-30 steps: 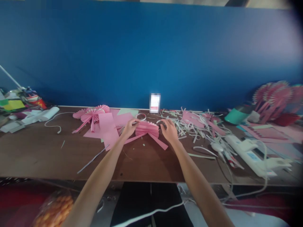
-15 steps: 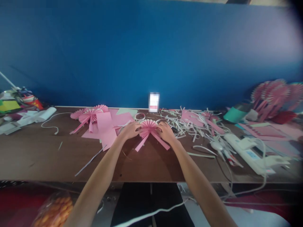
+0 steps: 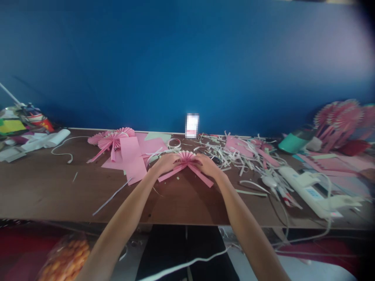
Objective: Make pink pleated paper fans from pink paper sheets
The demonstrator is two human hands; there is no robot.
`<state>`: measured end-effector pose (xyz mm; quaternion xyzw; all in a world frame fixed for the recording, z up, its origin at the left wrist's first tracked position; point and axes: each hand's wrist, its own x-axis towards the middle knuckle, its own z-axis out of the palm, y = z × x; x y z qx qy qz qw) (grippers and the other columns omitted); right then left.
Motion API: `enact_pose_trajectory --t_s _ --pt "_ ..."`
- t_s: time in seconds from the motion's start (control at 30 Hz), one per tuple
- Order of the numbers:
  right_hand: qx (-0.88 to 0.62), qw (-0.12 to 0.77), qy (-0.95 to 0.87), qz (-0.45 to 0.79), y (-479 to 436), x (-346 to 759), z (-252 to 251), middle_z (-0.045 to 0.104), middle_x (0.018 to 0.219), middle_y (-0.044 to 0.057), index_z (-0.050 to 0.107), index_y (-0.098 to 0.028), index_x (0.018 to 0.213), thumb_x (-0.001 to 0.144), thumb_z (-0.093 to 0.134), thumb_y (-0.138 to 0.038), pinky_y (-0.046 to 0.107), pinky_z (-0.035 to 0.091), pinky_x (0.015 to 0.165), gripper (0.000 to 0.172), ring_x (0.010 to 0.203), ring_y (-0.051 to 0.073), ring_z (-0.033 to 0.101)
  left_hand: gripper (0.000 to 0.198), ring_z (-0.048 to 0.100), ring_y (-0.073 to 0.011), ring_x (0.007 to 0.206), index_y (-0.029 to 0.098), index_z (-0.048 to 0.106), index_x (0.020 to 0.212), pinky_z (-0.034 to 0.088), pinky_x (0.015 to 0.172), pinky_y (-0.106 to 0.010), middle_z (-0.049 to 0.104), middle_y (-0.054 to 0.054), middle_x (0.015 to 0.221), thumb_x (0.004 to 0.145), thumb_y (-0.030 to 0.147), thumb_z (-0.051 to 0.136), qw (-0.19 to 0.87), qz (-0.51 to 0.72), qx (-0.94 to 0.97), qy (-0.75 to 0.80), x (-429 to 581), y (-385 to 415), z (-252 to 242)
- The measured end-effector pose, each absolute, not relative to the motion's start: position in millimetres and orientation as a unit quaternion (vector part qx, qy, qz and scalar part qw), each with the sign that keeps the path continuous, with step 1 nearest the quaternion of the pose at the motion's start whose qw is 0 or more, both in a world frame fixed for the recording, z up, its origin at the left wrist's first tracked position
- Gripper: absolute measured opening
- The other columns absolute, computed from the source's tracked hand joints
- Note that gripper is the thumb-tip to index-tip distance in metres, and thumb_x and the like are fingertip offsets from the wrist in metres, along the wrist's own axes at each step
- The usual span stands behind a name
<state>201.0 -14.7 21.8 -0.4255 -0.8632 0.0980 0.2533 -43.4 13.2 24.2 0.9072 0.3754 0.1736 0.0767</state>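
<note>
A pleated pink paper rosette (image 3: 186, 157) is held in front of me over the middle of the table, with two flat pink paper tails spreading down from it to the left and right. My left hand (image 3: 167, 163) grips its left side, and my right hand (image 3: 206, 165) grips the right side. Fingers of both hands curl around the folds, and their tips are partly hidden. Just left of my left hand lie pink paper sheets (image 3: 131, 156) and finished-looking pink rosettes (image 3: 114, 140) with tails. White paper strips (image 3: 231, 158) are heaped right of my right hand.
A lit, blurred-out screen (image 3: 192, 125) leans against the blue wall (image 3: 187, 58). Rightward are a white power strip (image 3: 307, 191) with cords, a teal roll (image 3: 293, 143) and more pink rosettes (image 3: 340, 117). White paper rolls (image 3: 55, 139) lie at left. A bag of orange items (image 3: 67, 259) sits below the table edge.
Both hands have closed in around the rosette, whose pleats now look lower and more bunched. Its left tail has swung outward to the left, and the tails spread wider.
</note>
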Motion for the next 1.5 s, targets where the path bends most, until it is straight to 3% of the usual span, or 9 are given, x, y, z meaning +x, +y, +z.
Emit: enact_pose_trajectory --t_s 0.23,0.37,0.53,0.73,0.9,1.07,1.27,1.5 --pt "-0.418 0.247 -0.868 0.104 -17.5 195.7 25.4 0.067 0.097 0.005 0.069 -0.018 0.094 0.083 0.056 -0.007 0.026 0.041 0.082 0.021 0.09 0.017 0.06 0.021 0.061 -0.0206 0.094 0.021 0.066 0.095 0.045 0.08 -0.028 0.068 -0.005 0.104 0.089 0.032 0.05 0.088 0.174 0.904 0.381 -39.0 10.4 24.4" --pt "-0.438 0.22 -0.868 0.074 -21.5 189.9 28.3 0.067 0.1 0.006 0.068 -0.018 0.094 0.087 0.054 -0.012 0.026 0.041 0.082 0.017 0.092 0.018 0.06 0.022 0.061 -0.0219 0.088 0.018 0.066 0.086 0.045 0.075 -0.029 0.068 -0.007 0.094 0.089 0.034 0.05 0.068 0.18 0.9 0.391 -31.2 7.1 24.7" --pt "-0.466 0.155 -0.869 0.053 -23.1 185.9 27.4 0.067 0.097 0.008 0.066 -0.017 0.09 0.092 0.053 -0.024 0.024 0.04 0.074 0.015 0.088 0.018 0.06 0.017 0.06 -0.0208 0.083 0.018 0.064 0.081 0.044 0.073 -0.029 0.067 -0.007 0.089 0.087 0.022 0.048 0.07 0.19 0.905 0.375 -23.7 7.8 22.1" --pt "-0.468 0.085 -0.879 0.007 -22.1 178.2 23.9 0.066 0.105 0.012 0.065 -0.015 0.099 0.088 0.047 -0.007 0.027 0.041 0.081 0.023 0.098 0.022 0.06 0.02 0.06 -0.0194 0.082 0.017 0.064 0.077 0.044 0.078 -0.029 0.068 -0.006 0.086 0.085 0.016 0.045 0.089 0.183 0.915 0.348 -23.1 11.1 25.9" --pt "-0.473 0.106 -0.875 0.018 -25.0 175.7 27.2 0.063 0.111 0.011 0.066 -0.017 0.101 0.091 0.048 -0.013 0.026 0.04 0.085 0.021 0.101 0.02 0.059 0.025 0.061 -0.0202 0.083 0.019 0.064 0.08 0.045 0.076 -0.03 0.069 -0.006 0.09 0.089 0.025 0.042 0.086 0.174 0.902 0.385 -26.9 5.0 31.0" --pt "-0.486 0.153 -0.86 0.024 -26.6 177.8 29.4 0.065 0.103 0.008 0.066 -0.019 0.094 0.096 0.045 -0.025 0.025 0.04 0.08 0.022 0.098 0.019 0.059 0.029 0.062 -0.0232 0.081 0.019 0.063 0.079 0.046 0.071 -0.031 0.068 -0.008 0.088 0.087 0.042 0.049 0.057 0.148 0.896 0.414 -26.9 -1.2 31.1" --pt "-0.521 0.155 -0.839 0.021 -30.7 174.1 29.3 0.065 0.096 0.006 0.065 -0.021 0.089 0.09 0.053 -0.04 0.025 0.038 0.071 0.022 0.091 0.02 0.059 0.017 0.062 -0.0223 0.086 0.017 0.062 0.083 0.047 0.073 -0.03 0.066 -0.01 0.092 0.088 0.025 0.047 0.019 0.132 0.893 0.43 -22.3 -1.7 28.5" --pt "-0.573 0.158 -0.804 -0.039 -37.7 164.3 30.5 0.063 0.099 0.009 0.061 -0.019 0.091 0.088 0.05 -0.021 0.026 0.037 0.07 0.012 0.09 0.021 0.058 0.015 0.058 -0.0226 0.094 0.016 0.06 0.088 0.047 0.081 -0.033 0.061 -0.01 0.095 0.086 0.014 0.045 -0.039 0.161 0.899 0.404 -16.3 -11.6 38.1"
